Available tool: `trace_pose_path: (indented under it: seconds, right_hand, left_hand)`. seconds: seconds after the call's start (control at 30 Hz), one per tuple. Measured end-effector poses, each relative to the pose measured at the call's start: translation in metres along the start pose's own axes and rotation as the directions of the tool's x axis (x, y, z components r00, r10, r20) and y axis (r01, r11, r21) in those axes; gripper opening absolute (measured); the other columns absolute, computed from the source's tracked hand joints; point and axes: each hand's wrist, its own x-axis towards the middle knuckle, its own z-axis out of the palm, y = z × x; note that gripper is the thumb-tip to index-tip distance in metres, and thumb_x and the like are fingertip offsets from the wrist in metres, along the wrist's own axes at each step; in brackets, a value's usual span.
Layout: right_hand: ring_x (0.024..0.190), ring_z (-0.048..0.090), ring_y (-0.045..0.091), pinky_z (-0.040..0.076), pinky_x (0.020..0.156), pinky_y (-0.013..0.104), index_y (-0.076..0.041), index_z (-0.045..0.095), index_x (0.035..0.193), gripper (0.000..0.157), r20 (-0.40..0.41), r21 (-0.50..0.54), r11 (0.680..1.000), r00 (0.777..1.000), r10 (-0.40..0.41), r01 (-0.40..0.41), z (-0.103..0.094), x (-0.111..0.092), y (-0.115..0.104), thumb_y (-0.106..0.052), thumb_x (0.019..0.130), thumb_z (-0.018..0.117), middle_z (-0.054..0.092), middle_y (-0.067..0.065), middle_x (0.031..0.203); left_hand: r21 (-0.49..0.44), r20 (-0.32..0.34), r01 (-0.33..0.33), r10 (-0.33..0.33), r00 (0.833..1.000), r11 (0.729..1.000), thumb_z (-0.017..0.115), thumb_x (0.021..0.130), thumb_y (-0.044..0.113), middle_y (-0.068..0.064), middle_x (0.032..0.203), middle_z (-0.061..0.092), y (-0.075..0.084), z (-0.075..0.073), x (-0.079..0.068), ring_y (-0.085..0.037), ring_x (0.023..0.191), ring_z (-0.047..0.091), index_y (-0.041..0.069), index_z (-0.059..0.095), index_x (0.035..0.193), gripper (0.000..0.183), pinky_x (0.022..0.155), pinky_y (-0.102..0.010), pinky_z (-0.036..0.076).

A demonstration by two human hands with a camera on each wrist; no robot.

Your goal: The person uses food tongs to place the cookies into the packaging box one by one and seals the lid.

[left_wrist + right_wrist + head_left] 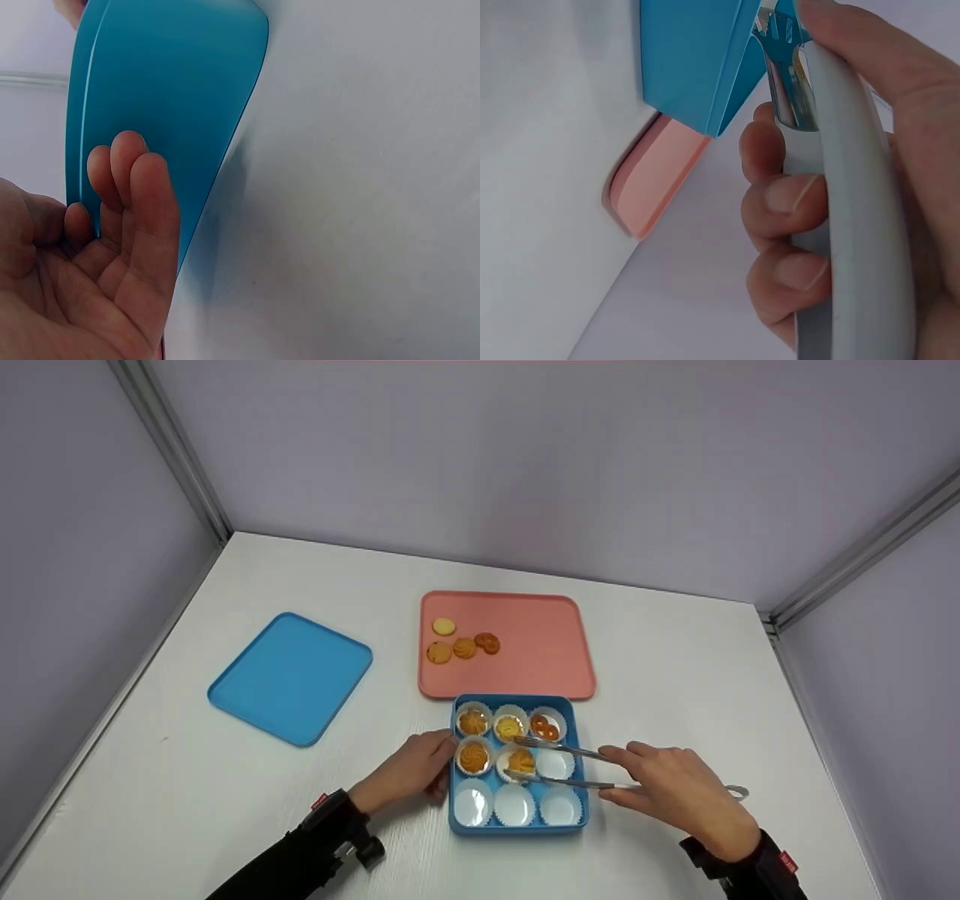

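Observation:
A blue box [519, 831] holds white paper cups in rows. The far row has cookies and a small pretzel [544, 727]; a swirled cookie [473, 757] sits in the middle row's left cup. My right hand [671, 787] grips metal tongs [589, 784], whose spread tips straddle another swirled cookie [522, 762] in the centre cup. In the right wrist view, fingers wrap the tongs' grey handle [866, 217]. My left hand [411, 769] pinches the box's left rim between thumb and forefinger; in the left wrist view the other fingers [154, 202] lie along its wall.
Behind the box, a pink tray [532, 645] carries a pale round cookie [444, 627], a dotted cookie [439, 652], a swirled cookie [464, 648] and pretzels [487, 643]. A bare blue tray [291, 679] lies on the white table [660, 660] at the left.

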Motion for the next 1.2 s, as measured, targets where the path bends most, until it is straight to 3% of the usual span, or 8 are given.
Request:
trace_pose_path:
  seconds: [0.13,0.27,0.47,0.77,1.2]
  right_hand:
    - [0.052,0.041,-0.002,0.041,0.049,0.021,-0.024,0.069,0.112,0.042,-0.031,0.007,1.0,0.999,0.023,-0.023,-0.01,-0.006,0.004,-0.053,0.082,0.071,0.052,-0.016,0.069]
    - [0.05,0.038,-0.004,0.039,0.047,0.02,-0.025,0.071,0.106,0.034,-0.087,-0.032,1.0,0.996,-0.004,0.001,-0.017,-0.012,0.007,-0.048,0.081,0.074,0.052,-0.018,0.067]
    - [0.049,0.037,-0.002,0.037,0.046,0.019,-0.027,0.072,0.1,0.027,-0.08,-0.075,0.997,0.997,-0.023,0.017,-0.015,-0.01,0.001,-0.045,0.081,0.075,0.053,-0.018,0.066]
    - [0.048,0.035,-0.001,0.034,0.044,0.018,-0.026,0.071,0.101,0.027,-0.08,-0.063,0.997,0.995,-0.059,0.054,-0.01,-0.004,-0.001,-0.045,0.083,0.073,0.05,-0.018,0.065]
    - [0.047,0.037,0.001,0.035,0.044,0.019,-0.021,0.073,0.1,0.028,-0.089,-0.116,0.991,0.993,-0.081,0.071,-0.012,0.0,-0.005,-0.042,0.082,0.076,0.052,-0.015,0.063]
  left_hand:
    - [-0.006,0.002,0.004,-0.004,1.0,1.0,0.033,0.107,0.019,-0.006,0.063,0.056,0.0,0.0,0.0,-0.018,0.05,0.057,-0.006,0.056,0.1,0.035,0.047,-0.031,0.05]
    - [0.005,-0.001,0.006,-0.006,1.0,1.0,0.033,0.107,0.02,-0.006,0.062,0.056,0.001,-0.001,0.0,-0.017,0.049,0.057,-0.007,0.056,0.099,0.036,0.046,-0.03,0.05]
    - [0.01,-0.006,-0.001,0.001,1.0,1.0,0.033,0.108,0.021,-0.006,0.062,0.057,-0.002,0.0,0.0,-0.017,0.049,0.056,-0.006,0.057,0.098,0.037,0.047,-0.031,0.049]
    - [0.023,-0.009,-0.033,0.033,0.999,0.999,0.032,0.107,0.019,-0.005,0.059,0.057,-0.003,0.0,0.001,-0.018,0.047,0.058,-0.005,0.057,0.096,0.037,0.044,-0.031,0.05]
    - [0.018,-0.004,0.004,-0.004,1.0,1.0,0.032,0.107,0.022,-0.004,0.06,0.057,-0.002,0.0,0.0,-0.017,0.048,0.059,-0.006,0.057,0.098,0.038,0.045,-0.031,0.051]
